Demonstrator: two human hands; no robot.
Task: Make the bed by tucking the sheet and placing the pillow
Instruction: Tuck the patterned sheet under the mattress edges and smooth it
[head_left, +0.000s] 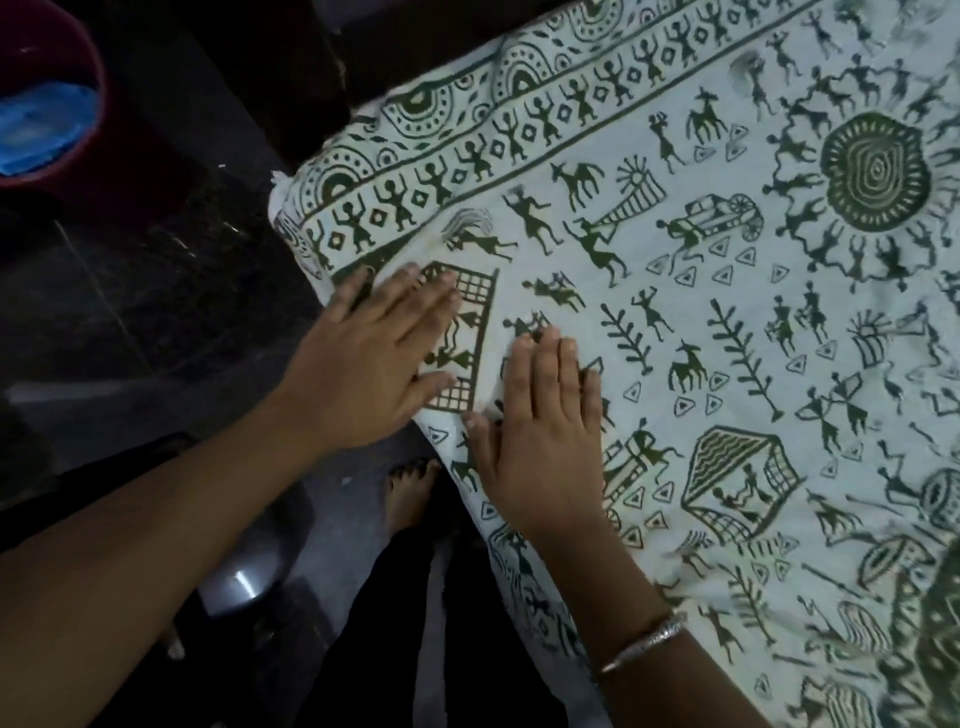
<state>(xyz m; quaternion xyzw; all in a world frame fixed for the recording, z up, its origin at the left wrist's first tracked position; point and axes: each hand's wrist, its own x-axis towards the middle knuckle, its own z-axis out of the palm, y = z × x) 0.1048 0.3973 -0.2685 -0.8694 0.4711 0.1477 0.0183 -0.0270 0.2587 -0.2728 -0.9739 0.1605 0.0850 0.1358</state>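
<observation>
Sheet, pale cloth printed in dark green with dancing figures, animals, huts and a large round sun, lay spread across the right and upper part of the view. It was draped over a rounded corner at the left, and its near edge hung down along a slant toward the dark floor. A patterned border of arches and raised-arm figures ran along the far edge.

Both hands lay palm down on the sheet just inside that corner. The left hand was flat with its fingers straight and slightly spread, their tips resting on a printed grid shape. The right hand sat just beside it, also flat, its fingers straight and held together, pointing away from the person, with the thumb stretched toward the left hand. Neither hand gripped or pinched the cloth. Whether the two thumbs touched could not be told. A thin metal bracelet circled the right wrist.

A bare foot stood on the floor just beside the hanging edge. At the top left, well apart from the sheet, a dark red bucket held something blue. A shiny grey object showed under the left forearm, too dim to identify.
</observation>
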